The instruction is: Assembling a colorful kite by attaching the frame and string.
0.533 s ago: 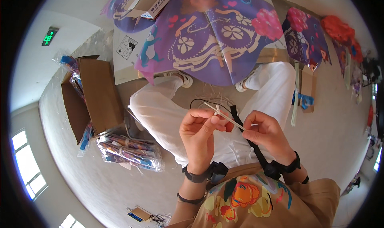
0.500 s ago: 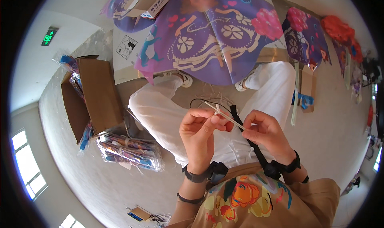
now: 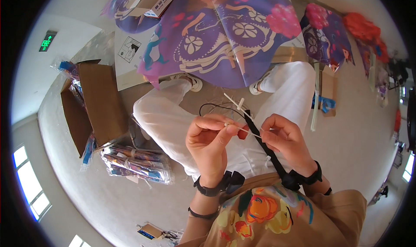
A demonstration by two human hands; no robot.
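My left hand is closed in a pinch on the small white tip of a thin white rod. From there the rod slants across to my right hand, whose thumb and fingers pinch its other part. A second slim white piece with a short crosspiece sticks out from the right fingertips and points up and left, apart from the left hand. How the two pieces join is hidden in the right fingers. Both hands are over my lap, above white trousers.
Ahead lies a large purple printed sheet on a low table, with an open carton at its far left. A brown cardboard box stands left, beside plastic-wrapped bundles. Similar printed sheets hang at right. A black strap crosses my lap.
The piece with the crosspiece has left my left fingertips and now points away freely. My left fingers now pinch a thin rod's tip. The whole view has shifted slightly.
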